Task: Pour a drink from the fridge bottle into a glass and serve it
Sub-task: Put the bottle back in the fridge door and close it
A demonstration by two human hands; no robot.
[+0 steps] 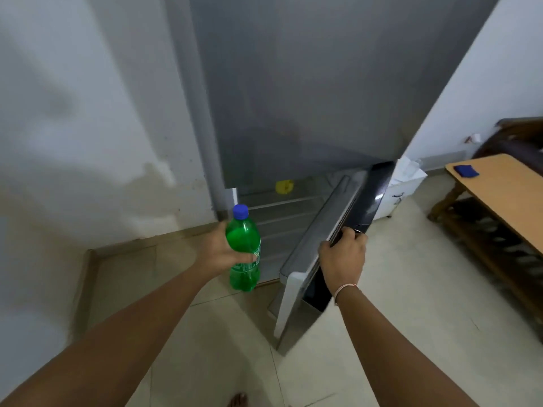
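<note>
A green plastic bottle (244,236) with a blue cap stands upright in the air in front of the grey fridge (293,98). My left hand (219,254) grips it round the middle. The fridge's lower door (329,239) hangs open towards me, showing wire shelves inside. My right hand (342,254) holds the top edge of that door, fingers curled over it. No glass is in view.
A small yellow thing (284,186) lies on an upper fridge shelf. At the right stands a wooden table (499,195) with a blue cloth (465,170) on it. A white box (405,183) sits beside the fridge. Pale floor tiles lie below, a white wall at left.
</note>
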